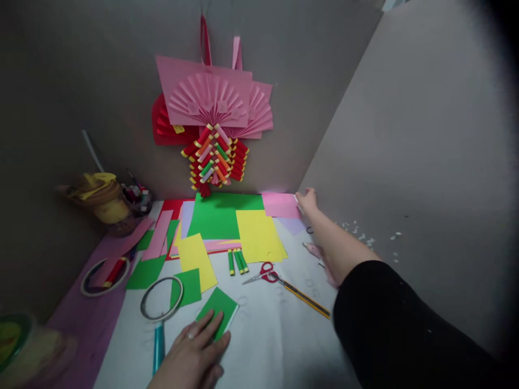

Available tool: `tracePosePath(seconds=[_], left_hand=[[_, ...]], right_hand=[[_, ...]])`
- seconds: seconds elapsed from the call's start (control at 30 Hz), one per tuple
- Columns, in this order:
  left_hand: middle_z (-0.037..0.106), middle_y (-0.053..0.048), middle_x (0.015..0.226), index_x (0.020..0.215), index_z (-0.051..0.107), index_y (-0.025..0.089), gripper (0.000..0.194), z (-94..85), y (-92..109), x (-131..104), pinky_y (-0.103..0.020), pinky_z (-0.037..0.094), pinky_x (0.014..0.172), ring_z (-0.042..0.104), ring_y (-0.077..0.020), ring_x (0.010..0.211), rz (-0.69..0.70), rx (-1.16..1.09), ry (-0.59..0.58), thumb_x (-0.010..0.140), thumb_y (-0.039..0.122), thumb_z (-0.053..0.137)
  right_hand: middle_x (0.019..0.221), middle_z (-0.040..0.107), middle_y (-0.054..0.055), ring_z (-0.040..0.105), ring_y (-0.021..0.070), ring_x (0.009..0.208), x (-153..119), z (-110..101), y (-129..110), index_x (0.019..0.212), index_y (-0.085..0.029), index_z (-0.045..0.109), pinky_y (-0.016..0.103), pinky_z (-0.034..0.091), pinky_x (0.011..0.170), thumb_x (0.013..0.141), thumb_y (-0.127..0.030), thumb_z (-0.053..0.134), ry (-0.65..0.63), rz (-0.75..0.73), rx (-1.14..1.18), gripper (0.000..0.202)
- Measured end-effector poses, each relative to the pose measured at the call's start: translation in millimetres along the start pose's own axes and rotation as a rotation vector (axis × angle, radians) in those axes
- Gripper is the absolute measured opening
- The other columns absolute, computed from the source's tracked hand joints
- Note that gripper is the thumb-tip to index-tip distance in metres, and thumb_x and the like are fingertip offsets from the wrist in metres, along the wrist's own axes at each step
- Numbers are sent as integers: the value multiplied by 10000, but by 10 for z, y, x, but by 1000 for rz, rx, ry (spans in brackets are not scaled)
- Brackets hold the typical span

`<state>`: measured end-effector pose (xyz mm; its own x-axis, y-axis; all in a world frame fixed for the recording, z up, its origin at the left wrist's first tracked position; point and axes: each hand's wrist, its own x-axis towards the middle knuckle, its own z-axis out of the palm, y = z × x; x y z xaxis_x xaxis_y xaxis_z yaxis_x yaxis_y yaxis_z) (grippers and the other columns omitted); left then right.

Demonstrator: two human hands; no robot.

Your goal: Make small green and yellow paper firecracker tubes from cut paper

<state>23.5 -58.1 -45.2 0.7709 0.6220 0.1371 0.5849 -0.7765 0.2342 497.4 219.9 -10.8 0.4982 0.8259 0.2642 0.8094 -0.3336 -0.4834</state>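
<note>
My left hand (200,346) lies with fingers stretched out on a green paper piece (219,309), which shows a white strip along its right edge. My right hand (308,202) reaches to the far right corner, beside a pink paper sheet (279,205). Its fingers are curled together near something small and white; what they hold, if anything, is too small to make out. Between the hands lie red-handled scissors (267,273) and a yellow-and-black utility knife (306,299). Several green paper rolls with yellow ends (238,261) rest beyond the scissors.
Yellow sheets (259,235) and a large green sheet (219,216) cover the back. At left are a tape roll (162,299), another ring (104,276), a teal-barrelled tool (159,346) and a drink cup (107,202). Pink paper fans (211,97) hang on the wall.
</note>
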Motion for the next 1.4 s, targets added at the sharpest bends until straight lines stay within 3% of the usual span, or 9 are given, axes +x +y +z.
tracePosePath(seconds=[0.07,0.17,0.37,0.47,0.6,0.8,1.07,1.3,1.4], left_hand=[[522,-50,1401,1259,599,333,482,-69,65,34,-390,501,963,494,-279,1285,-65,-44,-54,790,223,602],[485,-73,1431,1253,605,296,437,-174,152,87,-478,439,1026,430,-297,1335,-132,-89,-149,826,213,561],[543,-107,1379,1187,647,193,337,-346,237,173,-439,379,1092,443,-250,1329,-121,-147,-154,924,212,436],[565,-91,1359,1159,656,183,342,-321,214,171,-384,381,1090,455,-225,1320,-97,-129,-125,948,220,390],[545,-95,1379,1208,635,196,368,-268,206,120,-444,353,1092,438,-259,1326,-87,-25,-109,951,201,372],[584,-114,1318,1198,634,184,403,-268,308,26,-429,362,1068,502,-248,1252,-107,97,-103,903,101,372],[698,-108,1047,972,686,177,250,-249,430,49,-369,441,941,622,-227,1043,-133,220,-49,851,109,477],[660,-100,1199,1146,645,185,376,-80,298,92,-368,466,940,607,-227,1082,-109,129,221,832,78,468],[708,-78,1056,1009,695,178,294,-144,118,58,-313,497,878,645,-192,967,-306,-8,461,843,102,464]], right_hand=[[1233,547,182,544,241,1112,-123,-115,-129,1270,-121,429,336,430,928,828,-328,492,63,34,121,492],[1239,553,165,532,243,1126,-575,-318,-391,1255,-135,463,371,412,963,834,-289,494,-27,-222,193,450],[1280,588,120,487,273,1235,-2315,-572,-818,1208,-182,593,439,372,1044,777,-230,599,-640,-1037,16,434],[1368,536,144,459,273,1291,-3080,-583,-894,1307,-160,541,446,376,1059,809,-217,545,-711,-1118,19,501],[1459,444,131,380,262,1369,-3656,-526,-924,1403,-149,448,442,337,1111,858,-233,468,-709,-1126,32,552],[1482,412,118,350,281,1388,-3947,-424,-870,1438,-156,403,517,308,1120,861,-182,407,-655,-1002,10,578],[1443,477,75,378,274,1360,-3726,-368,-781,1376,-179,500,483,285,1123,844,-141,414,-547,-829,-51,540],[1393,535,56,475,255,1214,-3850,-321,-843,1392,-169,482,401,367,1054,825,-139,439,-508,-967,35,570],[1422,502,79,462,253,1215,-3861,-309,-857,1402,-142,466,399,376,1039,814,-111,425,-519,-963,46,590]])
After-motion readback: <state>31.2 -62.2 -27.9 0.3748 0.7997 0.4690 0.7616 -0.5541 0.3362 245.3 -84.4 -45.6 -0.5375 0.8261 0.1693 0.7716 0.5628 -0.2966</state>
